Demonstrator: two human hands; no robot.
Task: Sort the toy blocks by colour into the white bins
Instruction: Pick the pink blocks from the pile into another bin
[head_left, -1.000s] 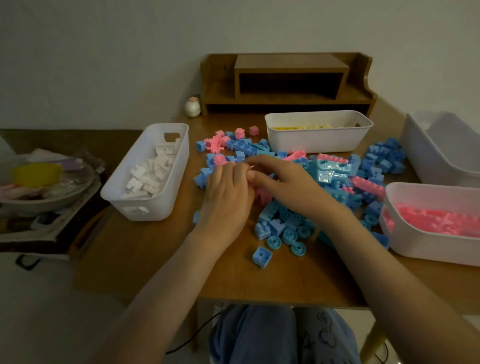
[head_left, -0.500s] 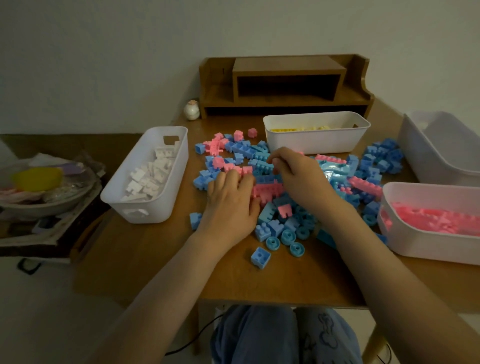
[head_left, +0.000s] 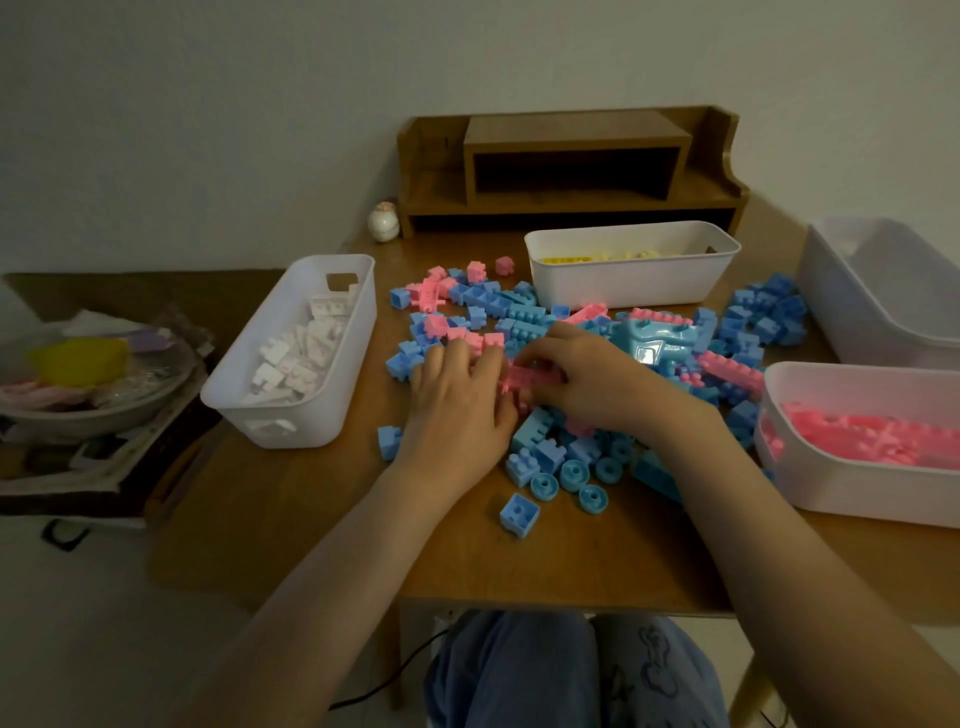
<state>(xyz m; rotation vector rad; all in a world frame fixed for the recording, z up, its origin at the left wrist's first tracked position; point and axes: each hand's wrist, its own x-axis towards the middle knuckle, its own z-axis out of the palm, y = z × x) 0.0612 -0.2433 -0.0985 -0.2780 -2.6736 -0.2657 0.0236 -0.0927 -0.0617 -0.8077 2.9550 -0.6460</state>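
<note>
A mixed heap of blue blocks (head_left: 519, 313) and pink blocks (head_left: 435, 291) covers the middle of the wooden table (head_left: 291, 519). My left hand (head_left: 457, 415) lies flat on the heap with straight fingers. Beside it, my right hand (head_left: 597, 382) curls its fingers round a pink block cluster (head_left: 524, 378) between the two hands. Four white bins stand around: one with white blocks (head_left: 291, 434) at left, one with yellow blocks (head_left: 623, 288) at the back, one with pink blocks (head_left: 857, 491) at right, and an empty one (head_left: 836, 317) at far right.
A large light-blue piece (head_left: 649, 343) lies behind my right hand. Blue wheels (head_left: 571, 475) and a loose blue block (head_left: 519, 514) sit near the front. A wooden shelf (head_left: 571, 166) and a small round ornament (head_left: 383, 222) stand at the back. A cluttered bowl (head_left: 78, 395) sits off the table's left.
The hands parted, uncovering a pink block cluster. My right hand reached toward the back, then came back and closed on that cluster. My left hand stayed on the heap.
</note>
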